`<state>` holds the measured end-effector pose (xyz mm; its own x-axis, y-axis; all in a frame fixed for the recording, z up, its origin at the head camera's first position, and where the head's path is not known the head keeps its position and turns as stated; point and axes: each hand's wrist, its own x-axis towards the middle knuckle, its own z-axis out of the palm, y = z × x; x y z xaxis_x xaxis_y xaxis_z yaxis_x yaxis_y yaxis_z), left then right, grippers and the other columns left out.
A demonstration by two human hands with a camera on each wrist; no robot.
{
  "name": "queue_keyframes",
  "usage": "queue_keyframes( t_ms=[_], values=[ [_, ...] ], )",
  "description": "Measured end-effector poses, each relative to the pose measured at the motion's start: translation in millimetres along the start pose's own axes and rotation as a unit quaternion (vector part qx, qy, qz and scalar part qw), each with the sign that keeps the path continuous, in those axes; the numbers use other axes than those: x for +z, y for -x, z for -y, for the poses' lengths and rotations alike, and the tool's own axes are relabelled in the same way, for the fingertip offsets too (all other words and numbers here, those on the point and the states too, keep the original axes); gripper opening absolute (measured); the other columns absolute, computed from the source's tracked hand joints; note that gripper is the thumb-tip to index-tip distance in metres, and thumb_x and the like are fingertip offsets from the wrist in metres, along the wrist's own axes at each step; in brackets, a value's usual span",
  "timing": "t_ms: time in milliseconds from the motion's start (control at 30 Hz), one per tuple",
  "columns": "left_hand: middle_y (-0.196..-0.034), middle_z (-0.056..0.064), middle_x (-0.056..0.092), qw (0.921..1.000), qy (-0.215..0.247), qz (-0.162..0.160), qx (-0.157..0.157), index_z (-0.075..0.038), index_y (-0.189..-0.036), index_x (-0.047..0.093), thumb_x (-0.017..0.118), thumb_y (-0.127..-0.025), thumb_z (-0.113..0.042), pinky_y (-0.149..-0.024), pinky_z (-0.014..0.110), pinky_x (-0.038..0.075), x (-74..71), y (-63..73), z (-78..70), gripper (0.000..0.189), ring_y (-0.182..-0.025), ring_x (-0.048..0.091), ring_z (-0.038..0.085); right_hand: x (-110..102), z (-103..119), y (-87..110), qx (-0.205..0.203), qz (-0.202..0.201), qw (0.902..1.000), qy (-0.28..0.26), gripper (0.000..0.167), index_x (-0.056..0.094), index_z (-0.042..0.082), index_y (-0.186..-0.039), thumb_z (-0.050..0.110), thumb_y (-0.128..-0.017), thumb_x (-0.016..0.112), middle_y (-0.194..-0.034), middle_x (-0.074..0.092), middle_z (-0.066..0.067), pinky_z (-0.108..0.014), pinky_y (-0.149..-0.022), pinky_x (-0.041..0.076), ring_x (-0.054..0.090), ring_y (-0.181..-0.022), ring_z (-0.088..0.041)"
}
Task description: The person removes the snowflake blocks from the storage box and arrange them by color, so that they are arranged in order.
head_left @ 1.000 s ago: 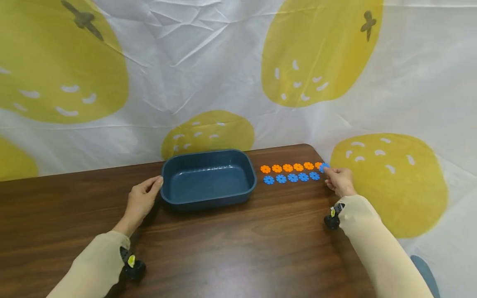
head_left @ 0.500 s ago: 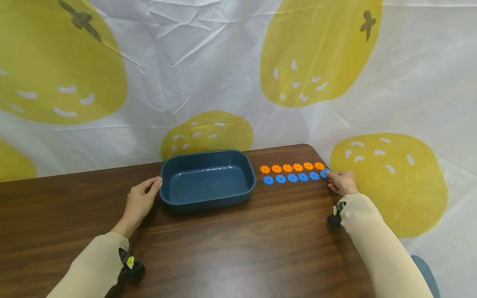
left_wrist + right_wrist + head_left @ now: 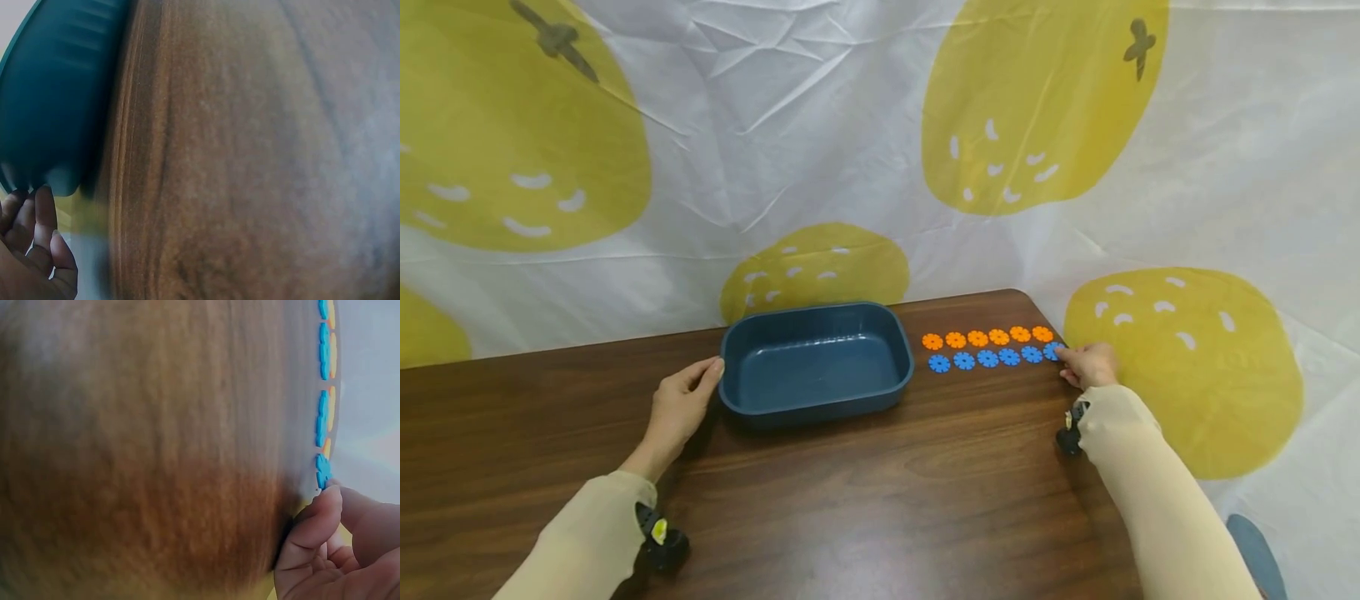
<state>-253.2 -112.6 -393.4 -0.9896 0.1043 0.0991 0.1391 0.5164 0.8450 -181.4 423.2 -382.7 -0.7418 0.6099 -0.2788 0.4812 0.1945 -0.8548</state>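
Observation:
My left hand [image 3: 681, 406] is at the left end of a dark blue-green plastic basin [image 3: 816, 408], holding its rim by the fingertips. In the left wrist view several fingertips [image 3: 45, 194] meet the basin's end. At the right edge of the table my right hand [image 3: 1090, 365] pinches a blue notched disc [image 3: 1052, 351] between thumb and finger. That disc is at the right end of a row of blue notched discs [image 3: 988, 358]. Behind it runs a matching row of orange discs [image 3: 977, 338]. In the right wrist view the pinched blue disc [image 3: 323, 470] partly shows above the thumb.
The wooden table [image 3: 865, 492] has a rounded far right corner, close to the disc rows. A white curtain [image 3: 820, 108] with yellow fruit prints hangs right behind the table and along its right side. No things lie inside the basin.
My right hand has brought the blue disc toward me, from over the last orange disc down to the end of the blue row. My left hand stays at the basin.

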Motion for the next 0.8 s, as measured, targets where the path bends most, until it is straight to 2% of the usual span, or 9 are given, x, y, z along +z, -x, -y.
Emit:
queue_keyframes(
  t_ms=[300,500,800],
  values=[
    [-0.131,0.017,0.054,1.0000,0.006,-0.007,0.003,-0.001,-0.130,0.055,0.047,-0.098,-0.038,-0.107,0.044,0.036,1.9,-0.3,1.5,0.049,-0.127,0.046,0.031,2.8,-1.3,2.2,-0.025,-0.039,0.9961,0.075,0.023,0.050,0.002,-0.079,0.017,-0.089,0.063,-0.050,0.050,0.004,-0.017,-0.046,0.049,0.054,-0.040,-0.003],
    [-0.132,0.017,0.054,1.0000,0.000,-0.005,0.000,-0.002,-0.131,0.054,0.046,-0.098,-0.039,-0.107,0.044,0.035,1.5,0.2,0.9,0.051,-0.128,0.045,0.031,5.4,0.6,3.4,-0.028,-0.060,0.9931,0.096,0.024,0.052,0.000,-0.078,0.018,-0.089,0.064,-0.048,0.051,0.005,-0.018,-0.043,0.048,0.054,-0.039,-0.003],
    [-0.133,0.017,0.053,1.0000,0.001,-0.004,-0.001,-0.002,-0.132,0.053,0.045,-0.098,-0.040,-0.107,0.045,0.035,1.0,2.0,-0.8,0.052,-0.129,0.045,0.032,5.7,0.7,2.1,-0.024,-0.060,0.9919,0.109,0.023,0.054,-0.001,-0.083,0.018,-0.090,0.063,-0.049,0.051,0.004,-0.017,-0.044,0.048,0.054,-0.039,-0.003]
  ],
)
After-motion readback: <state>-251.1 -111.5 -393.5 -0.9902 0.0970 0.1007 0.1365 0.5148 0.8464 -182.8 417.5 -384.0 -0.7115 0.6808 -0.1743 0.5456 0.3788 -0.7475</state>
